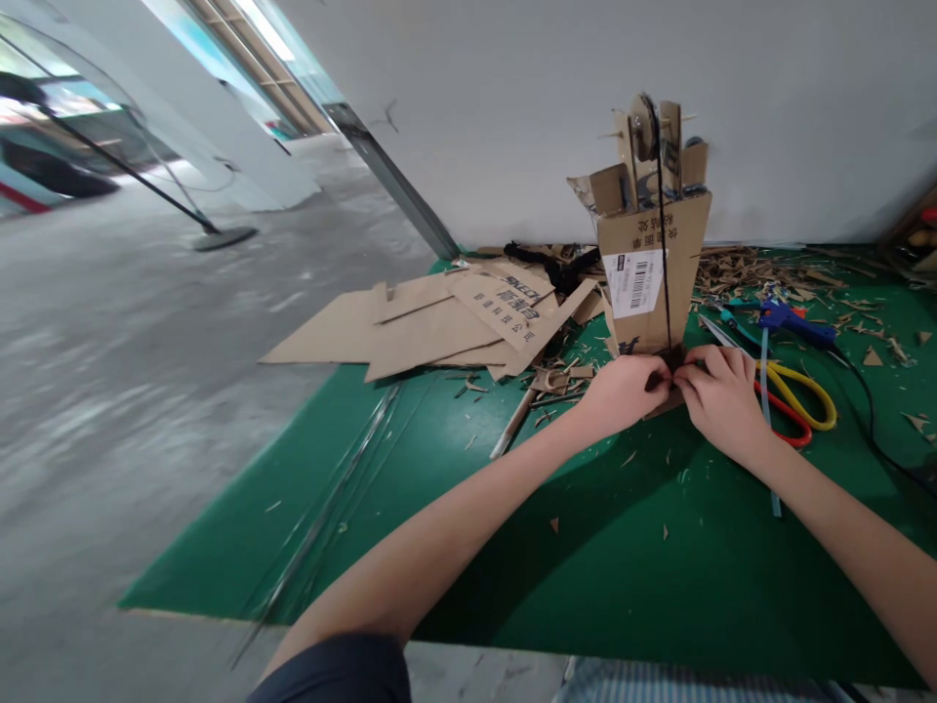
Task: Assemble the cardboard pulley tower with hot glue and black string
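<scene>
A tall cardboard box structure [692, 259] stands upright on the green table, with a white barcode label [635, 283] on its front. At its top, a round pulley wheel [644, 129] sits between cardboard uprights. From the wheel a black cord [662, 225] runs straight down the front to my fingers. My left hand [628, 392] and my right hand [721, 392] meet at the foot of the box, both closed in a pinch at the cord's lower end. A small dark piece there is mostly hidden by my fingers.
Right of my right hand lie scissors [801, 386] with yellow and red handles and a blue glue gun [794, 320] with its cable. Flat cardboard sheets [431, 327] overhang the table's left edge. Cardboard scraps [761, 268] line the wall. Clear strips [329, 513] lie at left.
</scene>
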### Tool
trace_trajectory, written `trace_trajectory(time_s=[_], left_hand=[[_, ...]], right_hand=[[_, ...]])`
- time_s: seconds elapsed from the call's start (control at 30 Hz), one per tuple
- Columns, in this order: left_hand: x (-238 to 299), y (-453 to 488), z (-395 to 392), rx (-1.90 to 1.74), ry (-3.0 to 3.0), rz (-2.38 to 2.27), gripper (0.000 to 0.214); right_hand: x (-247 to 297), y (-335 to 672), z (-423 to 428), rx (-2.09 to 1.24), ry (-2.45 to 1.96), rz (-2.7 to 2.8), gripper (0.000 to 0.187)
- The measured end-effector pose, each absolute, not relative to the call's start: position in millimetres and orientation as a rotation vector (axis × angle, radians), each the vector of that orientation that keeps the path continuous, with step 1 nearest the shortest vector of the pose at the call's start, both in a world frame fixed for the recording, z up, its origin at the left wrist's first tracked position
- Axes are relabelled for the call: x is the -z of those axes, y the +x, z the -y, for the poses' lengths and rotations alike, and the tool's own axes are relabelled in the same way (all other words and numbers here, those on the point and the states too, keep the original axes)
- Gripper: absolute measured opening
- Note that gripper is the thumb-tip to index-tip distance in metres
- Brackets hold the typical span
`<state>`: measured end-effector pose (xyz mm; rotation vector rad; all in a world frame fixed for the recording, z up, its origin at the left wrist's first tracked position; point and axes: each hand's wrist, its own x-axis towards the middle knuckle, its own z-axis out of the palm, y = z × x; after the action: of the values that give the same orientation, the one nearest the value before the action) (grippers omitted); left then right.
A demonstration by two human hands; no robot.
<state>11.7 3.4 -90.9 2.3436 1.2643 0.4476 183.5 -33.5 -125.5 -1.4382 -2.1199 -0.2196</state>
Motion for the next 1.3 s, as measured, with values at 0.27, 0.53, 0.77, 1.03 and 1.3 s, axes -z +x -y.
trace_trajectory(time_s=[0.27,0.53,0.77,1.03,1.3], left_hand=[[90,11,-4,-0.436,2.340,-1.243,0.020],[93,10,-6,-0.504,2.289,-1.225,0.019],[92,10,-5,-0.493,2.298,-1.259,0.019],[90,12,-4,-0.455,2.338,-1.296,0.020],[93,11,-4,-0.476,2.393,-1.267,0.021]], right_hand=[[128,182,31,0.199,-1.424,2.134,0.025],[133,180,29,0.002,-1.457,1.980,0.025],[135,178,28,-0.015,-1.469,1.956,0.023],[131,178,33,0.067,-1.450,1.999,0.022],[133,179,31,0.078,-1.440,1.982,0.022]])
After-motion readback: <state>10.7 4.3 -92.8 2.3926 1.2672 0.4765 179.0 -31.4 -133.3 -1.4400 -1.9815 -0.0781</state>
